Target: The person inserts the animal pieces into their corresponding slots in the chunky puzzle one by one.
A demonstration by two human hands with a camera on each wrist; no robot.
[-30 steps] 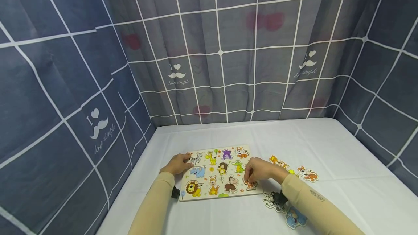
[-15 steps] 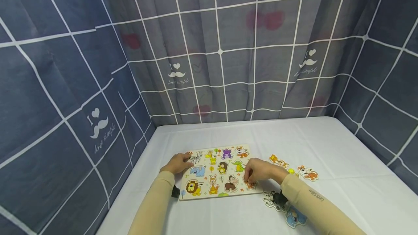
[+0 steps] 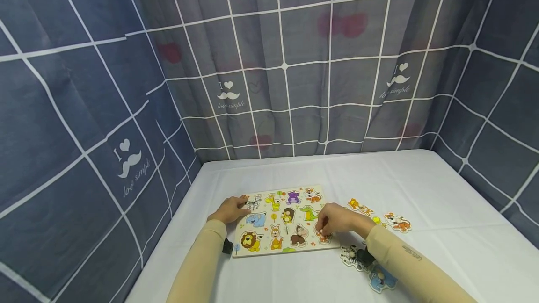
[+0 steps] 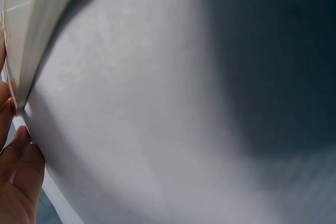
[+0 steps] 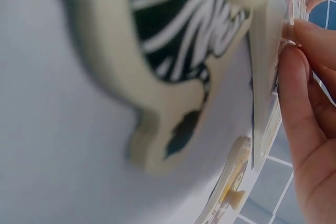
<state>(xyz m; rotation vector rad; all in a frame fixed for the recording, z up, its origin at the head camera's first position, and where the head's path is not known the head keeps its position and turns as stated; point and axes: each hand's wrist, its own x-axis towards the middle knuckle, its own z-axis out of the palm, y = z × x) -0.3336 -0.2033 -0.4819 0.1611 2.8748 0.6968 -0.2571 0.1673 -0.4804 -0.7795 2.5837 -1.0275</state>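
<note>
A wooden animal puzzle board (image 3: 263, 251) lies on the white table. My left hand (image 3: 229, 209) rests at its upper left corner, thumb and forefinger lying over the board beside a zebra picture (image 3: 253, 202). In the left wrist view, fingers (image 4: 26, 169) reach past the board's edge. At the lower right corner, my right hand (image 3: 338, 219) pinches an orange animal puzzle piece (image 3: 325, 238), which is partly covered by the fingertips. The right wrist view shows thumb and forefinger together on a small knob (image 5: 288, 32) at the board's surface.
Right of the board lie loose pieces: a zebra (image 3: 349, 258), a blue piece (image 3: 381, 280) partly under the right sleeve, a tiger (image 3: 397, 223), an orange animal (image 3: 360, 207) and a yellow-green one (image 3: 377, 220). Dark grid-patterned curtains (image 3: 269, 106) enclose the table at the back and sides.
The orange piece under my right fingertips sits slightly lower and more level in the board. My left hand has stayed in place at the corner.
</note>
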